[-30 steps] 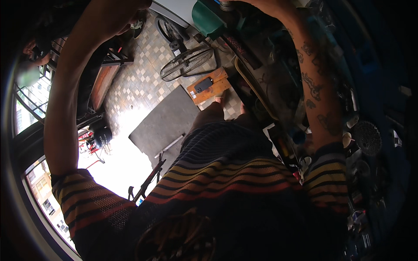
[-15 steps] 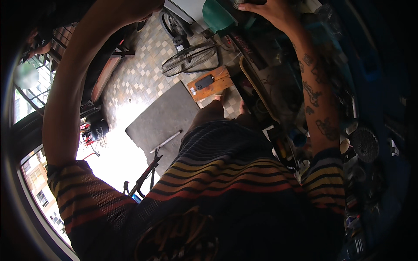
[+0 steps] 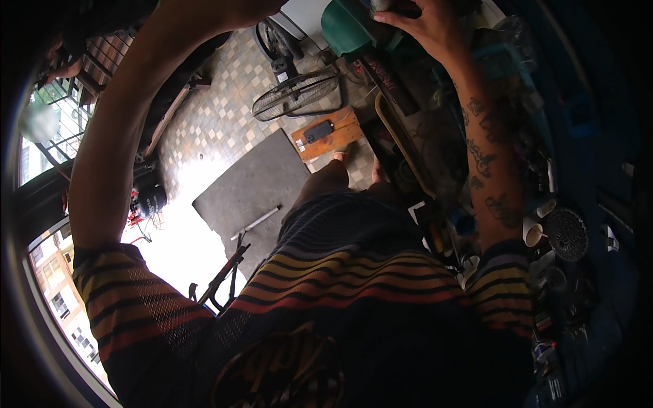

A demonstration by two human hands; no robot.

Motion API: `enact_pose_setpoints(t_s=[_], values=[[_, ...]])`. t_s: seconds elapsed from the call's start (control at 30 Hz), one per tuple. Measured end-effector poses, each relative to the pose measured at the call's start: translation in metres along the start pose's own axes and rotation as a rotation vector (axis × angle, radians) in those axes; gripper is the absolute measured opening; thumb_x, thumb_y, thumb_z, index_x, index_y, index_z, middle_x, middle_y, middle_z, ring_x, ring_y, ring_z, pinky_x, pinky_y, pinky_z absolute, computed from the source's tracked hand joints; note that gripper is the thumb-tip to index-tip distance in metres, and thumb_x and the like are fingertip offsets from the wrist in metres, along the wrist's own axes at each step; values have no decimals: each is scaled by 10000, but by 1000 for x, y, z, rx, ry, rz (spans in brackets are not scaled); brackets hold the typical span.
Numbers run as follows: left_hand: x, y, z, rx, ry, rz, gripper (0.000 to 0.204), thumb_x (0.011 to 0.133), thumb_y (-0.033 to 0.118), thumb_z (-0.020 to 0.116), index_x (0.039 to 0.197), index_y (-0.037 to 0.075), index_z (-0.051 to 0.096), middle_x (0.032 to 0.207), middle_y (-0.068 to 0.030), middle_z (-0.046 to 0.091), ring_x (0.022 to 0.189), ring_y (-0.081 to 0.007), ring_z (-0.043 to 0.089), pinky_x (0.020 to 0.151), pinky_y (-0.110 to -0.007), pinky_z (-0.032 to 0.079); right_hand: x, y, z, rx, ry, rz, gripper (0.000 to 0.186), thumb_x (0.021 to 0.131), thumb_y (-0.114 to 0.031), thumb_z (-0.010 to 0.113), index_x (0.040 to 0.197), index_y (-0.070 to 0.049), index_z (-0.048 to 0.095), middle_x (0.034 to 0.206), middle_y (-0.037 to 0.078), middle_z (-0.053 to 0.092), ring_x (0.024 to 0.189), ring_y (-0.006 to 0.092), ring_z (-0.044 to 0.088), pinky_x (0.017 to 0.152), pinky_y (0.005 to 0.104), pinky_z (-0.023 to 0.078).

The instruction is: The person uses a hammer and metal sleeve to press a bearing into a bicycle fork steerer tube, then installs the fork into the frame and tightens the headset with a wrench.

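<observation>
Both my arms reach up to the top edge of the view. My right hand (image 3: 427, 27) is closed, thumb and fingers gripping a small silvery round piece (image 3: 382, 5) that the edge partly cuts off. Just left of it and below is a green curved plastic piece (image 3: 343, 30); whether the hand touches it cannot be made out. Only the underside of my left hand (image 3: 255, 8) shows, dark against the light background. Its fingers lie mostly beyond the top edge, so what it holds is hidden.
A standing fan (image 3: 296, 95) is on the tiled floor (image 3: 224, 102). A wooden board (image 3: 333, 132) bears a black phone-like device (image 3: 318, 132). A grey mat (image 3: 258, 177) has a thin rod (image 3: 258, 221) on it. At right are a bicycle cassette (image 3: 566, 234) and a white cup (image 3: 532, 231).
My left hand has shifted slightly right at the top edge. The right hand, with the silvery piece, and the green piece sit a little lower and further right in the view.
</observation>
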State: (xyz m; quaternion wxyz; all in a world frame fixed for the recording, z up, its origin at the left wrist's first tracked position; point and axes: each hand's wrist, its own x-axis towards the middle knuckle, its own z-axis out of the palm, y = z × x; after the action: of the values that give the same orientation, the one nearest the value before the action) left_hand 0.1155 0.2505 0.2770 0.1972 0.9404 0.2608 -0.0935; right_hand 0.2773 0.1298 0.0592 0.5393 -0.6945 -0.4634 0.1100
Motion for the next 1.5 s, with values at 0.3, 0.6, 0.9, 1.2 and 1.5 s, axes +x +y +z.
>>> enact_pose_setpoints(t_s=[0.3,0.6,0.9,1.2,1.5], values=[[17,-22,4,-19,21,10,375,1072,357,567,1091,-5,663,898,-88,646,720,-197,646,612,-377,534,-7,17,9,-47,141,-82,248,861,-193,833,937,16,722,859,161,726,770,283,717,780,420,560],[21,-52,5,-65,-1,91,449,1061,433,593,1253,38,687,936,-95,724,720,-148,648,717,-307,538,-18,35,37,0,348,-168,408,788,-287,925,1071,-51,750,1081,96,731,1013,248,725,910,361,556],[21,-50,6,-172,52,-19,606,1013,560,642,1350,57,642,1093,-44,692,915,-131,634,854,-322,520,-19,41,50,52,462,-178,374,774,-233,929,1057,-61,755,1058,76,718,975,231,727,884,346,568],[24,-33,10,-268,-47,-41,443,1042,479,629,1183,62,677,679,81,462,565,-11,355,491,-219,250,-20,42,54,65,518,-212,388,763,-236,941,1055,-58,757,1046,65,724,933,212,735,841,332,587],[23,-29,13,-300,-37,4,388,1051,447,625,1115,67,668,627,115,329,507,4,263,463,-230,167,-19,44,54,62,519,-198,390,786,-265,927,1063,-54,750,1049,69,724,955,224,735,854,342,588]])
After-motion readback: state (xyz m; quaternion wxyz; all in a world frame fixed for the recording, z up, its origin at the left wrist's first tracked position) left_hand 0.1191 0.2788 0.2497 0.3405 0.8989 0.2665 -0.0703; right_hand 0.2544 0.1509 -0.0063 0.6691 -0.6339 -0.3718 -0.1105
